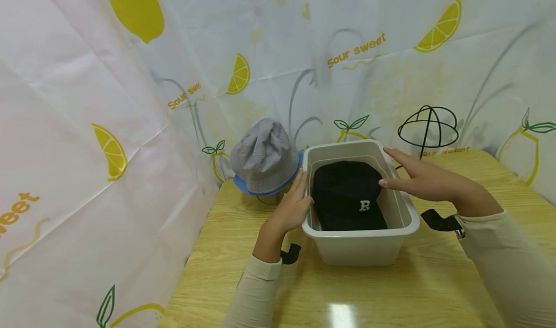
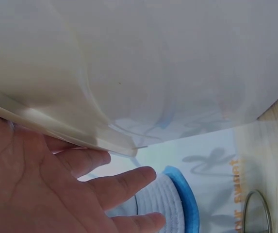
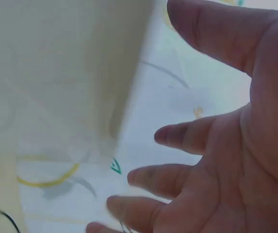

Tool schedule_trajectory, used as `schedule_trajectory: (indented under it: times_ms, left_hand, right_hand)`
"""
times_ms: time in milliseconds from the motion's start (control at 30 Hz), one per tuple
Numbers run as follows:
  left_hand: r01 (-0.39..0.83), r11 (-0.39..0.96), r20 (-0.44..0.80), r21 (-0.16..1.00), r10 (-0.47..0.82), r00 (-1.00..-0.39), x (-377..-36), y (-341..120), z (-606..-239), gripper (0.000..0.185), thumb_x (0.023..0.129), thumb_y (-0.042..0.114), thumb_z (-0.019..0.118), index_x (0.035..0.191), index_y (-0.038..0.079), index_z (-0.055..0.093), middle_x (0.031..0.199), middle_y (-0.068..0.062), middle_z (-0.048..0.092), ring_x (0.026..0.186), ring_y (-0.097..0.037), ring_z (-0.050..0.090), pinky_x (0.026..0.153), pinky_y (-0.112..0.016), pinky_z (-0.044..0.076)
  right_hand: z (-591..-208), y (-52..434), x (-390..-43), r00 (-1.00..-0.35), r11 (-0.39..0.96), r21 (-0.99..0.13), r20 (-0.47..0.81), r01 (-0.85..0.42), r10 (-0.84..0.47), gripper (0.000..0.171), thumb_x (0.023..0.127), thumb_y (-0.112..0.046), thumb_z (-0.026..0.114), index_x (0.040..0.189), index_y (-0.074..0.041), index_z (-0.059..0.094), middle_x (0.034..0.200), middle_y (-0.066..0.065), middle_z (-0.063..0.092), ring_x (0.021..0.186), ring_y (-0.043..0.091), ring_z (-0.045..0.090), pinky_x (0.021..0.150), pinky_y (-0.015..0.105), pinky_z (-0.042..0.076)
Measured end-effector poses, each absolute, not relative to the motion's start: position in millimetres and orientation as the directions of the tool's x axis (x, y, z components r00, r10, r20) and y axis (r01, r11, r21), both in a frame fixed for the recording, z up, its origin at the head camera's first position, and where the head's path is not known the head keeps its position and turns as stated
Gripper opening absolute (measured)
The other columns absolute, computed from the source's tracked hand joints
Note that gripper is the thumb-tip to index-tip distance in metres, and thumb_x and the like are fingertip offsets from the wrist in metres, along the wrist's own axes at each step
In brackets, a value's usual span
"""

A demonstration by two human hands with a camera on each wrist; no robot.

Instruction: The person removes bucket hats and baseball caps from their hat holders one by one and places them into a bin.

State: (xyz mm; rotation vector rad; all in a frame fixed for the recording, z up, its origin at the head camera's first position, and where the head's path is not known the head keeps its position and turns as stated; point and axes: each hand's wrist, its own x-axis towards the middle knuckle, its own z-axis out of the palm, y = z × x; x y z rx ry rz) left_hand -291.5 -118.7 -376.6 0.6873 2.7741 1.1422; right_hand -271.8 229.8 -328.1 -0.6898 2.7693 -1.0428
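Note:
A white plastic bin (image 1: 359, 248) stands on the table with a black cap (image 1: 347, 188) inside, a letter R on its front. Along the bin's left rim lies my left hand (image 1: 290, 207), fingers extended; the left wrist view shows its palm beside the bin's wall (image 2: 129, 73). My right hand (image 1: 427, 178) is at the right rim, thumb over the edge near the cap. In the right wrist view its fingers (image 3: 177, 179) are spread, with a gap visible between them and the bin's side.
A grey bucket hat (image 1: 265, 159) with a blue underside sits on a wire stand left of the bin. Behind the right hand stands a bare black wire hat stand (image 1: 429, 125). A lemon-print curtain (image 1: 269, 43) hangs around the wooden table (image 1: 217, 270).

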Motion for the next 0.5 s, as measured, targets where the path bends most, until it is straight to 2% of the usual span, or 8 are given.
schedule_trajectory:
  times_ms: [133, 267, 367, 500]
  left_hand:
    - [0.377, 0.623, 0.105, 0.685, 0.427, -0.898, -293.0, -119.6, -377.0, 0.077, 0.099, 0.024, 0.037, 0.168, 0.013, 0.004, 0.175, 0.002, -0.009, 0.161, -0.023, -0.004, 0.124, -0.068, 0.0]
    - [0.384, 0.611, 0.115, 0.692, 0.432, -0.894, -294.1, -119.2, -377.8, 0.077, 0.099, 0.023, 0.038, 0.168, 0.012, 0.005, 0.175, 0.002, -0.009, 0.161, -0.023, -0.003, 0.128, -0.058, 0.006]
    - [0.395, 0.598, 0.125, 0.697, 0.441, -0.889, -294.8, -119.2, -378.0, 0.077, 0.099, 0.022, 0.038, 0.167, 0.011, 0.005, 0.175, -0.001, -0.009, 0.161, -0.021, -0.004, 0.129, -0.05, 0.01]
    - [0.4, 0.585, 0.131, 0.706, 0.447, -0.885, -294.9, -119.0, -378.1, 0.078, 0.099, 0.022, 0.039, 0.167, 0.01, 0.004, 0.175, -0.004, -0.009, 0.161, -0.02, -0.005, 0.129, -0.049, 0.01]
  right_hand:
    - [-341.4, 230.7, -265.5, -0.909, 0.626, -0.703, 0.069, -0.338, -0.412, 0.094, 0.102, -0.049, 0.061, 0.169, -0.023, 0.0, 0.173, 0.021, 0.009, 0.152, 0.056, 0.021, 0.108, 0.078, 0.03]
    - [-350.1, 229.7, -264.3, -0.923, 0.576, -0.759, 0.086, -0.304, -0.374, 0.093, 0.103, -0.044, 0.061, 0.168, -0.027, -0.003, 0.173, 0.022, 0.008, 0.151, 0.059, 0.018, 0.106, 0.079, 0.032]
    - [-355.0, 226.7, -266.5, -0.93, 0.52, -0.809, 0.085, -0.274, -0.358, 0.093, 0.104, -0.04, 0.06, 0.167, -0.028, -0.007, 0.172, 0.025, 0.009, 0.15, 0.061, 0.017, 0.101, 0.075, 0.042]
    - [-360.8, 220.7, -269.7, -0.927, 0.432, -0.864, 0.094, -0.257, -0.363, 0.094, 0.105, -0.035, 0.06, 0.167, -0.024, -0.01, 0.171, 0.027, 0.007, 0.145, 0.063, 0.03, 0.089, 0.066, 0.055]
